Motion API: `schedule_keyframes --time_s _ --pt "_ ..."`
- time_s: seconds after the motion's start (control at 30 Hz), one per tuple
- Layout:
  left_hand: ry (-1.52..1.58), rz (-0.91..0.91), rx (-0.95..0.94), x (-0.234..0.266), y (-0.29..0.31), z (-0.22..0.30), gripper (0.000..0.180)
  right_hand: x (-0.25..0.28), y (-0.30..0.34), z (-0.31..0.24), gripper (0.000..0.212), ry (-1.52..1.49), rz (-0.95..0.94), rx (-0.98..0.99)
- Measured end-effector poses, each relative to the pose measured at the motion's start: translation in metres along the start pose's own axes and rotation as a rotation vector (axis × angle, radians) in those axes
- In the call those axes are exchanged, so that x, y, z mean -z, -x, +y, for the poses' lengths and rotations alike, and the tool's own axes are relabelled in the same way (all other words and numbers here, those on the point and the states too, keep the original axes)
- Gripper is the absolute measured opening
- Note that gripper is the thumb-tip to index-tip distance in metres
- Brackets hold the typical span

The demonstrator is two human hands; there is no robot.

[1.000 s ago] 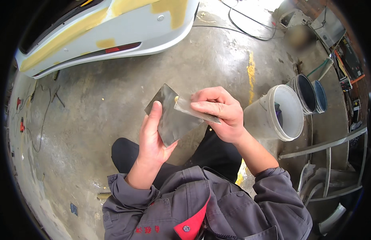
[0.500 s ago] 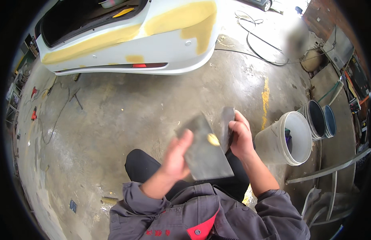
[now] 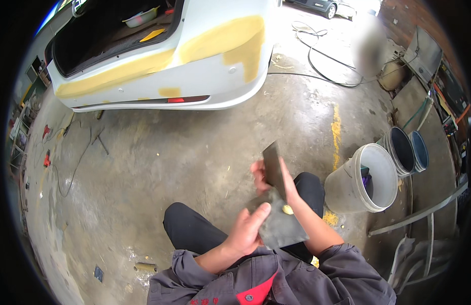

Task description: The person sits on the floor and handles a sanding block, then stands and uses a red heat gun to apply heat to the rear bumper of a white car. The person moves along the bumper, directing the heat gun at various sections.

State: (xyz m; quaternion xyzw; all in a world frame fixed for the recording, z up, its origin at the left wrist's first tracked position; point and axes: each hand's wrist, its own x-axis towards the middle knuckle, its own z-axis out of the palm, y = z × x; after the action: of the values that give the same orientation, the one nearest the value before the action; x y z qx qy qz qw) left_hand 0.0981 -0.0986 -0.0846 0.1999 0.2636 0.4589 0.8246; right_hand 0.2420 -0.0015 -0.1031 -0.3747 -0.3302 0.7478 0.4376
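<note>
Board [image 3: 285, 233], grey and flat, sits at the lower centre of the frame, tilted, with a yellow dab [image 3: 287, 209] near its upper right edge. The left hand [image 3: 249, 227] holds it by the left side: thumb pressed on the upper face, the other fingers mostly hidden beneath. Just above, the right hand [image 3: 290, 187] grips a dark blade [image 3: 273, 169] that stands steeply on edge. Its fingers, slightly blurred, show left of the blade and the palm right of it, pinching the blade between them. The blade's lower end overlaps the board near the dab; whether they touch, I cannot tell. Dark trousers [image 3: 189, 226] show on both sides below. At right stand a white bucket [image 3: 339, 187], a black bucket [image 3: 402, 148] and a blue bucket [image 3: 419, 148]. A white car [image 3: 215, 87] with yellow patches [image 3: 225, 39] fills the upper left, above the concrete floor [image 3: 195, 157].
</note>
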Motion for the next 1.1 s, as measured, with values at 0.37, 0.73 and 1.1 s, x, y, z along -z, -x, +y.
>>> schedule_keyframes --time_s 0.37,0.73,1.1 --pt "-0.195 0.31 -0.602 0.018 -0.01 0.085 0.041 -0.023 0.042 -0.014 0.031 -0.341 0.238 0.116" --pt "-1.204 0.191 -0.966 0.03 -0.005 0.056 0.038 -0.052 0.053 0.004 0.026 -0.407 0.114 0.178" --pt "-1.495 0.099 -0.485 0.047 0.001 0.073 0.043 -0.051 0.034 -0.003 0.019 0.132 0.126 0.45"
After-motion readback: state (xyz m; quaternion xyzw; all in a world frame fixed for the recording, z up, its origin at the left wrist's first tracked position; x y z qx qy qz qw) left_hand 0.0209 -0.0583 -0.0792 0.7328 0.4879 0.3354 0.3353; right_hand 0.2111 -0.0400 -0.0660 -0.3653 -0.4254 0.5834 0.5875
